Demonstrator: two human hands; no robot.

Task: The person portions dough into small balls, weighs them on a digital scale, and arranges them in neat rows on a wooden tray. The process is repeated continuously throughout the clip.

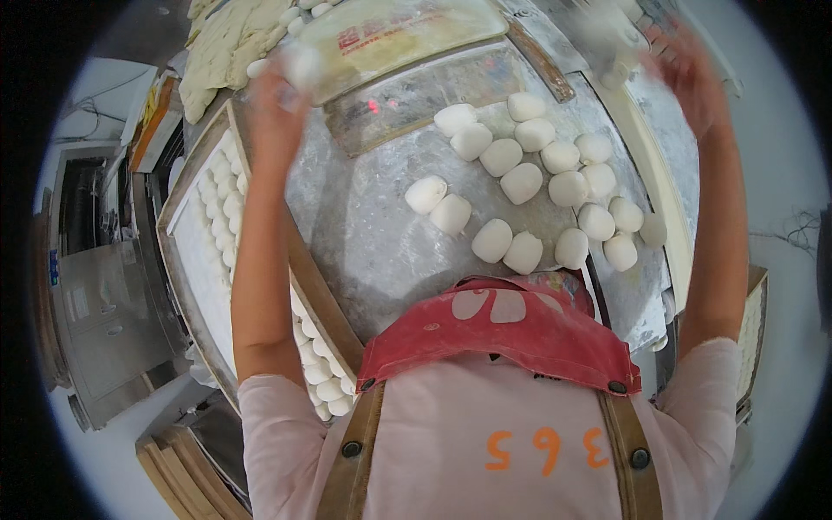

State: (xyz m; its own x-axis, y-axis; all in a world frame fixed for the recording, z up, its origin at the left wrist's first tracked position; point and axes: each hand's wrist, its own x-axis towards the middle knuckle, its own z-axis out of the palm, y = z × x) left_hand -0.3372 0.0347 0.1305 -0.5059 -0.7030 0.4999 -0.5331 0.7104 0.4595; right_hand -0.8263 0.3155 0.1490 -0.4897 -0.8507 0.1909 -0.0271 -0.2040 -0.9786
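Note:
My left hand [281, 97] is raised at the upper left, blurred by motion. A white dough ball [303, 65], blurred with it, sits at its fingertips. Up at the right, my right hand [692, 81] is also blurred, fingers bent, beside a smeared whitish object [601, 36] whose kind I cannot make out. Between my arms, several smooth white dough pieces [501, 157] are scattered over the floured metal worktop [370, 221]. Some of them touch one another, mostly towards the right.
A wooden-framed tray [322, 299] with rows of white dough balls [224, 195] lies under my left arm. Beyond the worktop are a big dough mass [224, 52], a yellowish board [403, 39] bearing red writing and a wooden strip [543, 62]. A pale rail [656, 169] runs along the right.

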